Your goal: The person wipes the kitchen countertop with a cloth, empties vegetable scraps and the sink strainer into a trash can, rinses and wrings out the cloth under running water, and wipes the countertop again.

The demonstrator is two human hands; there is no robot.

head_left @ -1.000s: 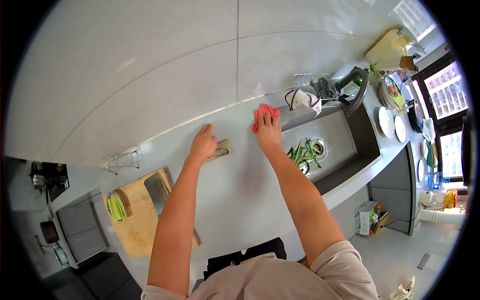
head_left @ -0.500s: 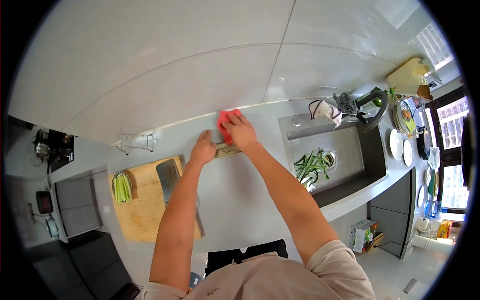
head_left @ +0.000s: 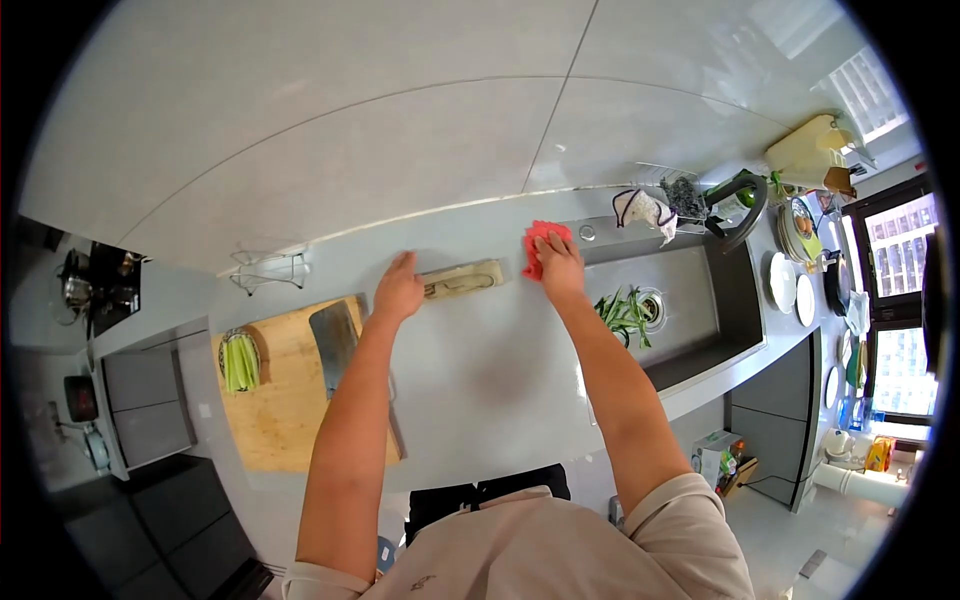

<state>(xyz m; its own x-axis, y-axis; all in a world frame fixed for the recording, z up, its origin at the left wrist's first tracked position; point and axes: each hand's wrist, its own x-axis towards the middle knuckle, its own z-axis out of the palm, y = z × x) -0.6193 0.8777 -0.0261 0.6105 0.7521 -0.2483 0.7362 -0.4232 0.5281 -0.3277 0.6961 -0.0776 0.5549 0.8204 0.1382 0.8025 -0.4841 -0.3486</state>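
"grey counter (head_left: 480,380) by pale wall (head_left: 400,150), sink (head_left: 690,300) off to r. where's the red cloth (head_left: 531,262)?"
"under r hand (head_left: 561,266), which holds it to the surface, approx. at sink's l edge."
"& l hand (head_left: 399,292)?"
"by l end of the flat tan strip (head_left: 465,282); contact & finger spread, can't tell."
"strip's long axis?"
"approx. l-to-r, betw. hands; l hand's nearer."

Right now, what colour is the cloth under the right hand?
The cloth is pinkish red, seen best in the head view.
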